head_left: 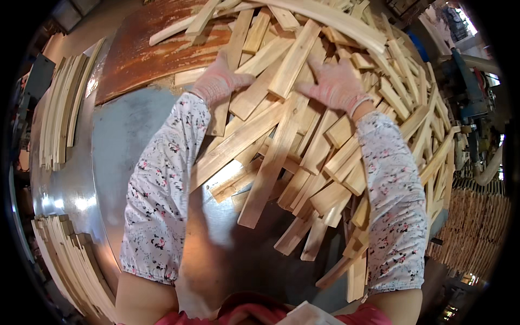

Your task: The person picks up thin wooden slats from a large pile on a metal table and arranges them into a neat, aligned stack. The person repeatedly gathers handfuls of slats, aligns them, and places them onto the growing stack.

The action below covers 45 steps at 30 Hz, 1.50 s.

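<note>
A loose heap of pale wooden strips covers much of the metal table, the pieces lying crosswise over one another. My left hand, in a pinkish knit glove, is at the heap's left side beside a long upright-lying strip. Its thumb sticks out to the right over the wood, apart from the fingers. Farther right, my right hand, gloved alike, rests over the heap with thumb and fingers spread. Between the hands lies a wide slanting strip. Neither hand shows a piece gripped; some fingertips are blurred.
A worn reddish-brown board lies at the far left of the metal table. Sorted strips stand in a far-left stack and a near-left stack. Many stacked wood pieces stand at the right, near machinery.
</note>
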Each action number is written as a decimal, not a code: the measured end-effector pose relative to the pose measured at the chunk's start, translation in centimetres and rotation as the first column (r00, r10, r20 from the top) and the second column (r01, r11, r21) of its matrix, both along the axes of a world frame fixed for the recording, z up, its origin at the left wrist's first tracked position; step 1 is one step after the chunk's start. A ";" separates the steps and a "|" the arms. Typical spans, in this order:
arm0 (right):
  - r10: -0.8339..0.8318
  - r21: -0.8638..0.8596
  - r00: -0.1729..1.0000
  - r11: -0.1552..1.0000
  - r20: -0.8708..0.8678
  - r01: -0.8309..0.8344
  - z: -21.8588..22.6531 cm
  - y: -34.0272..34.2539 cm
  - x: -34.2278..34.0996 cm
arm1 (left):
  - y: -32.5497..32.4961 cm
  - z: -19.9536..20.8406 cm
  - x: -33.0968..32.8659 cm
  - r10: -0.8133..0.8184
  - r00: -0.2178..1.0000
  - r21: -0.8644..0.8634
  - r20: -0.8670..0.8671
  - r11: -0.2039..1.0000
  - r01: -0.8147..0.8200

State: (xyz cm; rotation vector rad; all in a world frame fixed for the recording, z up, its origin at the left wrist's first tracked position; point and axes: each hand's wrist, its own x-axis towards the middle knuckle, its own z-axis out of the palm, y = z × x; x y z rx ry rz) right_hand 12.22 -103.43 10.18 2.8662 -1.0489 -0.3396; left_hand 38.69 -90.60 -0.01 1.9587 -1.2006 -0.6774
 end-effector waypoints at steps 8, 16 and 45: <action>0.155 0.197 0.987 0.967 0.049 -0.161 -0.8 5.7 -3.5 | 4.6 1.8 -4.1 0.045 0.993 0.146 -0.112 0.989 -0.028; -0.046 0.197 0.977 0.980 0.209 0.004 -2.0 6.0 -3.4 | 4.7 6.8 -6.6 0.090 0.991 0.453 0.102 0.882 -0.127; 0.412 0.329 0.820 0.770 0.396 -0.546 -2.2 25.0 -25.1 | 29.9 -6.0 -37.5 0.165 0.908 0.003 -0.385 0.984 -0.177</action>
